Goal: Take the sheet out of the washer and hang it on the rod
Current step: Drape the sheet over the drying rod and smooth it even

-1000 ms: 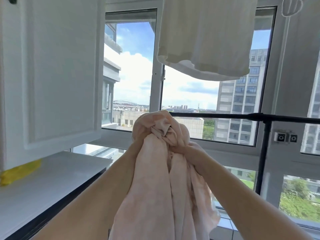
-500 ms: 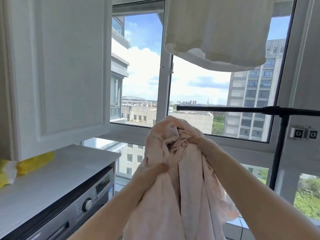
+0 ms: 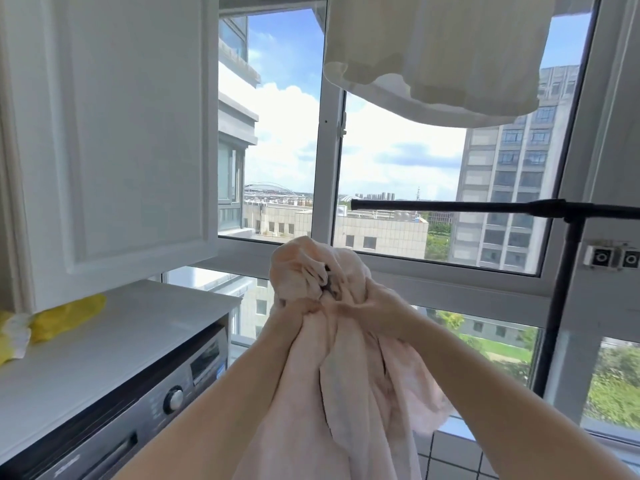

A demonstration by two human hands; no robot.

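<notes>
A pale pink sheet (image 3: 311, 393) hangs bunched in front of me, its top wadded into a knot below the window sill. My left hand (image 3: 298, 311) grips the bunch from the left, mostly buried in cloth. My right hand (image 3: 377, 311) grips it from the right, fingers curled into the folds. The black rod (image 3: 450, 205) runs level above and to the right of the bunch, its free end at mid-frame, held by a black upright post (image 3: 561, 306). The grey washer (image 3: 145, 410) sits at lower left under a white counter (image 3: 114, 337).
A white cupboard door (image 3: 114, 133) hangs above the counter on the left. Yellow cloths (image 3: 65, 317) lie on the counter. A white garment (image 3: 440, 53) hangs overhead at top right. Large windows (image 3: 325, 168) stand close behind the rod.
The bunched sheet and both hands have dropped from rod height to below the sill. My view has shifted, bringing the washer's front and dial into sight.
</notes>
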